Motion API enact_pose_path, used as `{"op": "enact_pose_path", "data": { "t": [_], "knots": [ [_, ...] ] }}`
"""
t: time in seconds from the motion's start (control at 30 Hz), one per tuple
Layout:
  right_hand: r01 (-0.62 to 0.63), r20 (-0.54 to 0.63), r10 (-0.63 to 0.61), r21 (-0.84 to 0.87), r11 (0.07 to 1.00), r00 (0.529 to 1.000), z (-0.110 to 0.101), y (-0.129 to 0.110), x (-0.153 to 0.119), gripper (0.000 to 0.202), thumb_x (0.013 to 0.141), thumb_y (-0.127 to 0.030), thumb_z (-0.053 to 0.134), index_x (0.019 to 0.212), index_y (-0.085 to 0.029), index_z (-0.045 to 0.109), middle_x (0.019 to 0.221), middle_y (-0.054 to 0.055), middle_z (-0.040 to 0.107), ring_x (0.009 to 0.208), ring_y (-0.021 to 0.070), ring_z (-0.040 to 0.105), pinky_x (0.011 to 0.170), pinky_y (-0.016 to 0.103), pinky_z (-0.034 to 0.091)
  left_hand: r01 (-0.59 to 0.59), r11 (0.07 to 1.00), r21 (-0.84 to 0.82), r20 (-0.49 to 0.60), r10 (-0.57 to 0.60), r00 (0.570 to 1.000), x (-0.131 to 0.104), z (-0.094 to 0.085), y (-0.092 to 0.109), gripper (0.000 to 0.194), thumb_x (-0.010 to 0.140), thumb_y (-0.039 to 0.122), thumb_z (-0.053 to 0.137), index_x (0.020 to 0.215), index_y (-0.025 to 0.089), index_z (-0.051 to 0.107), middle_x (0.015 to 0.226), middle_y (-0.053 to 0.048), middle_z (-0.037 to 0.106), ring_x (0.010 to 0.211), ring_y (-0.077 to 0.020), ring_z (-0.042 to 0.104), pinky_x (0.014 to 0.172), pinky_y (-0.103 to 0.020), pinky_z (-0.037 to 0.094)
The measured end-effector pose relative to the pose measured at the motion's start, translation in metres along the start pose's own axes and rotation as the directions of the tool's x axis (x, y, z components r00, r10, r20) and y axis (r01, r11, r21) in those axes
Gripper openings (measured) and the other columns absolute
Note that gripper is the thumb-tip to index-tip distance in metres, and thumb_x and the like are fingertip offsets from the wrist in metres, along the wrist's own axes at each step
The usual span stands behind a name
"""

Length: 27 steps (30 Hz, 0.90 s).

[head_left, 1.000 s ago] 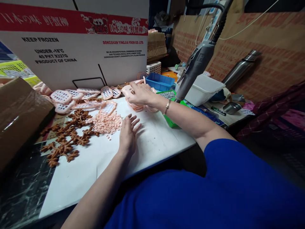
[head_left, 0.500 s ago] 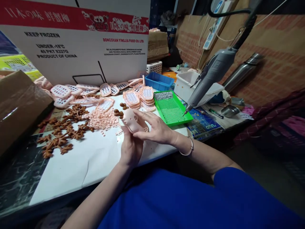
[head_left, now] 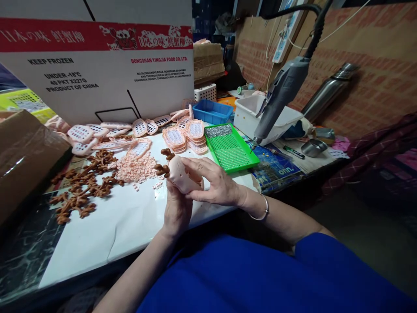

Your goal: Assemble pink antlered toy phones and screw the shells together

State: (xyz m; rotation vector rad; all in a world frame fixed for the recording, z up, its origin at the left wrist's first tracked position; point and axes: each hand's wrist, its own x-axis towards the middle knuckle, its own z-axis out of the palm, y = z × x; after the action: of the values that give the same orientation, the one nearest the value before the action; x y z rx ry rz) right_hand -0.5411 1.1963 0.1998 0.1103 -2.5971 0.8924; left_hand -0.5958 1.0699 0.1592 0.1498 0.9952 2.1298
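Observation:
Both hands hold a pale pink plastic shell [head_left: 181,174] with two brown antler-shaped pieces [head_left: 162,169] sticking out at its left end. My left hand [head_left: 177,208] is closed round it from below. My right hand [head_left: 216,182] grips its right side, fingers over the top and thumb at the front. The underside of the shell is hidden by my palms. Left of the hands lie a heap of small pink parts [head_left: 137,167] and a pile of brown antler pieces [head_left: 81,187]. Behind them are stacked pink panels with grids [head_left: 176,137].
A green tray [head_left: 239,152] holding small screws stands right of the hands. Above its right edge hangs a grey electric screwdriver [head_left: 280,98]. Farther back are a blue bin [head_left: 213,112], a white bin [head_left: 247,106] and a steel flask [head_left: 332,87]. A large white carton [head_left: 107,87] closes off the back left.
The shell has been turned slightly between my hands, both of which keep hold of it. The whole view has shifted a little, so the background sits farther left.

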Motion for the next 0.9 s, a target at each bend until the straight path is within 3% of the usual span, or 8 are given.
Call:
{"op": "enact_pose_path", "data": {
  "t": [0.13,0.3,0.4,0.47,0.57,0.67,0.8,0.9],
  "knots": [
    [0.053,-0.058,-0.057,-0.067,0.996,0.997,0.006,0.002,-0.008,0.068,0.089,-0.041,0.064,0.150,-0.021,0.041,0.145,0.015,0.054,0.135,0.0261,0.051,0.113,0.049,0.043,-0.115,0.989,0.096,0.031,0.113,0.993,-0.003,-0.005,0.000,0.075,0.079,0.071,0.062,0.140,0.030,0.053,0.145,-0.010,0.056,0.134,-0.0299,0.052,0.108,-0.039,0.048],
    [0.042,-0.129,-0.073,-0.231,0.972,0.989,0.015,-0.001,-0.018,0.059,0.091,-0.049,0.061,0.139,-0.014,0.055,0.139,0.020,0.057,0.127,0.0307,0.055,0.106,0.051,0.047,-0.328,0.900,0.288,0.054,0.327,0.944,-0.008,-0.016,-0.002,0.057,0.084,0.058,0.066,0.132,0.030,0.056,0.141,-0.008,0.058,0.137,-0.0278,0.049,0.114,-0.039,0.039],
    [-0.015,-0.109,0.007,-0.070,0.997,0.994,0.010,-0.004,-0.017,0.060,0.091,-0.058,0.058,0.134,-0.018,0.059,0.130,0.016,0.064,0.118,0.0277,0.059,0.103,0.049,0.048,-0.292,0.868,0.402,0.006,0.317,0.949,-0.011,-0.021,-0.003,0.048,0.089,0.052,0.062,0.126,0.022,0.056,0.129,-0.012,0.063,0.126,-0.0293,0.058,0.113,-0.045,0.040],
    [-0.115,-0.103,0.127,0.112,0.987,0.987,0.001,-0.007,-0.014,0.056,0.091,-0.059,0.057,0.129,-0.018,0.061,0.120,0.013,0.068,0.110,0.0238,0.061,0.099,0.044,0.050,-0.275,0.869,0.412,0.066,0.273,0.960,-0.014,-0.022,-0.004,0.049,0.090,0.054,0.058,0.127,0.022,0.053,0.127,-0.013,0.062,0.126,-0.0298,0.057,0.113,-0.047,0.039],
    [-0.304,0.000,0.324,0.342,0.889,0.946,-0.010,-0.011,-0.010,0.040,0.089,-0.048,0.066,0.112,-0.015,0.068,0.100,0.008,0.070,0.089,0.0174,0.062,0.084,0.034,0.052,-0.306,0.841,0.446,0.132,0.277,0.952,-0.018,-0.021,-0.004,0.049,0.088,0.056,0.060,0.125,0.025,0.051,0.125,-0.011,0.060,0.124,-0.0279,0.056,0.113,-0.045,0.038],
    [-0.425,0.104,0.442,0.535,0.730,0.891,-0.011,-0.014,-0.009,0.023,0.079,-0.034,0.076,0.092,-0.016,0.071,0.083,0.001,0.066,0.075,0.0122,0.058,0.075,0.028,0.051,-0.325,0.790,0.520,0.096,0.324,0.941,-0.022,-0.020,-0.003,0.047,0.085,0.058,0.062,0.116,0.025,0.054,0.113,-0.009,0.063,0.113,-0.0273,0.060,0.107,-0.043,0.042],
    [-0.451,0.134,0.521,0.703,0.550,0.843,-0.003,-0.012,-0.010,0.017,0.072,-0.026,0.080,0.082,-0.017,0.070,0.078,-0.002,0.066,0.073,0.0106,0.059,0.074,0.026,0.052,-0.308,0.746,0.591,0.068,0.334,0.940,-0.021,-0.024,0.000,0.038,0.084,0.054,0.065,0.105,0.023,0.059,0.101,-0.007,0.065,0.109,-0.0282,0.061,0.103,-0.042,0.044],
    [-0.386,0.060,0.479,0.681,0.622,0.876,-0.001,-0.010,-0.012,0.020,0.071,-0.026,0.082,0.087,-0.017,0.073,0.080,-0.001,0.067,0.073,0.0098,0.058,0.074,0.026,0.052,-0.322,0.709,0.627,0.079,0.353,0.932,-0.019,-0.032,0.001,0.036,0.082,0.053,0.067,0.102,0.023,0.061,0.095,-0.006,0.065,0.106,-0.0280,0.063,0.100,-0.042,0.046]
  ]
}}
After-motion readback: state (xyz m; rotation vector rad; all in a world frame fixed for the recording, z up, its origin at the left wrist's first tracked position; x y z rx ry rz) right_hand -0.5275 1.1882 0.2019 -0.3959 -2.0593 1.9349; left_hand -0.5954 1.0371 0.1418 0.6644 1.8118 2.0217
